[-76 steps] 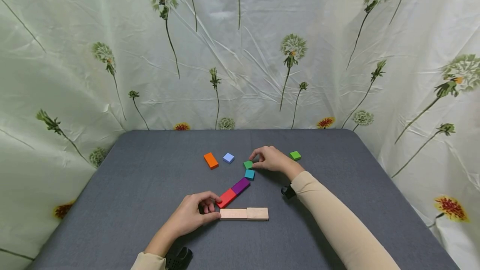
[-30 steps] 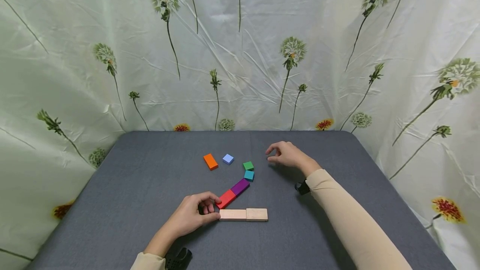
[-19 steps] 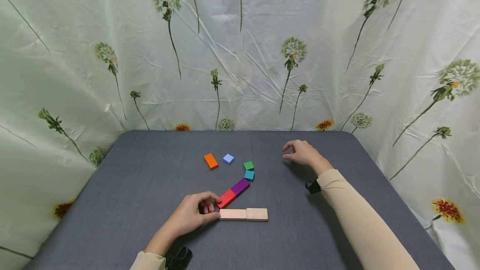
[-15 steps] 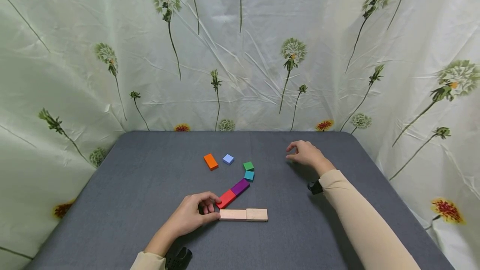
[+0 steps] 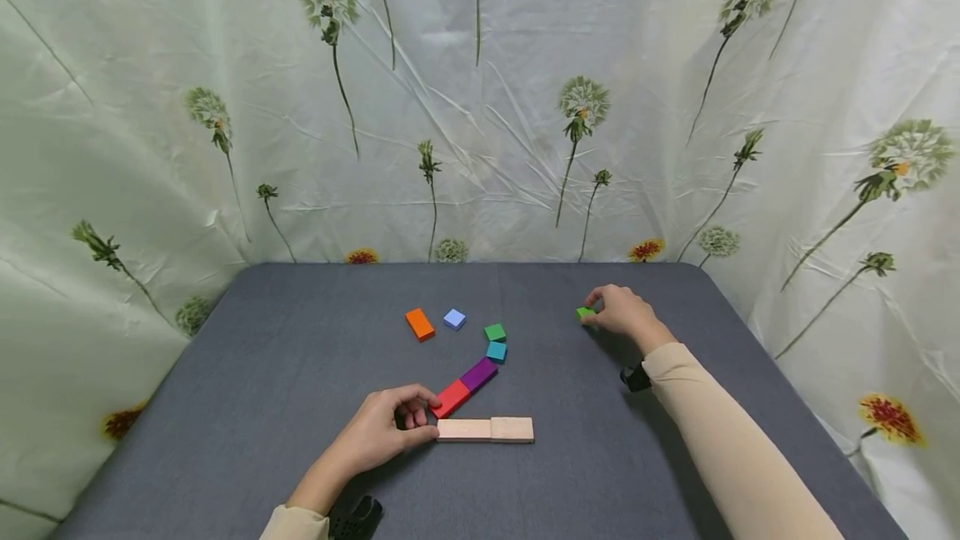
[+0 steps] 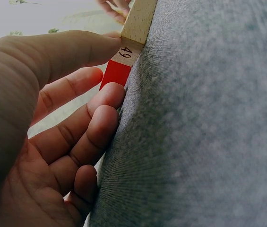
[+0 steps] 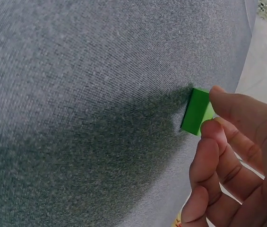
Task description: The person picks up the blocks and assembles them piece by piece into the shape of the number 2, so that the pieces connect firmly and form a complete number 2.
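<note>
My right hand (image 5: 626, 312) is at the far right of the table, thumb and fingertips pinching the ends of a light green block (image 7: 198, 111) that lies on the cloth. My left hand (image 5: 386, 426) rests at the near middle. Its thumb touches the end of a plain wooden block (image 5: 463, 431), marked 49 in the left wrist view, while its index finger touches the red block (image 5: 452, 399). A purple block (image 5: 478, 374), a teal block (image 5: 497, 352) and a darker green block (image 5: 495, 332) continue from the red one in a curved line.
A second wooden block (image 5: 512, 429) abuts the first. Farther back lie an orange block (image 5: 420, 324) and a pale blue block (image 5: 454, 319). Grey cloth covers the table (image 5: 300, 340); a floral curtain (image 5: 480, 107) hangs behind it.
My right hand has left the darker green block, moved right to the light green one, and its fingers have closed on that block's ends. The left hand stays in place.
</note>
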Available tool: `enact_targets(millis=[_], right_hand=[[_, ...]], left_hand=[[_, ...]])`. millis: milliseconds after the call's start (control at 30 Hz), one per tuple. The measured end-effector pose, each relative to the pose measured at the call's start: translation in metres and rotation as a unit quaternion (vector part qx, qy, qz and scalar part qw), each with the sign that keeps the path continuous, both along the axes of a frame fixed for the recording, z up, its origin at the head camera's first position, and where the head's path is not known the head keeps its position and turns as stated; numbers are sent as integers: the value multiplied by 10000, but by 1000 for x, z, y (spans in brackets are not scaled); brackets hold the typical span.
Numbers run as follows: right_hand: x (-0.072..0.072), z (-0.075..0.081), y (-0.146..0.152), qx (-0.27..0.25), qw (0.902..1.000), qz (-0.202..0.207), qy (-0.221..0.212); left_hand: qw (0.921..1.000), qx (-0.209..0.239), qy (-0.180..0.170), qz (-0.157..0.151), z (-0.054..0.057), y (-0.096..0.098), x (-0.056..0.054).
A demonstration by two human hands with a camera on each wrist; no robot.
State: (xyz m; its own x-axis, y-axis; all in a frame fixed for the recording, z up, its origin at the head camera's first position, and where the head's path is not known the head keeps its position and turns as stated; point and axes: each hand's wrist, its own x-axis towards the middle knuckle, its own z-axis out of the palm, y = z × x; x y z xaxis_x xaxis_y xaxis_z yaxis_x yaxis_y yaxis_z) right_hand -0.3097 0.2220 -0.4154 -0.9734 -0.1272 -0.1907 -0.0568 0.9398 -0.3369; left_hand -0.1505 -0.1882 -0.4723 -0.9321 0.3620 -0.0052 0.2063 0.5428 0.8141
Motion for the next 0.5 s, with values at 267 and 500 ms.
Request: enact_targets(millis=[267,500], right_hand=[[2,0,-1,80,9996,-250,-31],[2,-1,-1,120,9983,-563,0]], left_hand=[[10000,-63,3,38,0,0,1],[10000,-53,-20,76,1,1,0]])
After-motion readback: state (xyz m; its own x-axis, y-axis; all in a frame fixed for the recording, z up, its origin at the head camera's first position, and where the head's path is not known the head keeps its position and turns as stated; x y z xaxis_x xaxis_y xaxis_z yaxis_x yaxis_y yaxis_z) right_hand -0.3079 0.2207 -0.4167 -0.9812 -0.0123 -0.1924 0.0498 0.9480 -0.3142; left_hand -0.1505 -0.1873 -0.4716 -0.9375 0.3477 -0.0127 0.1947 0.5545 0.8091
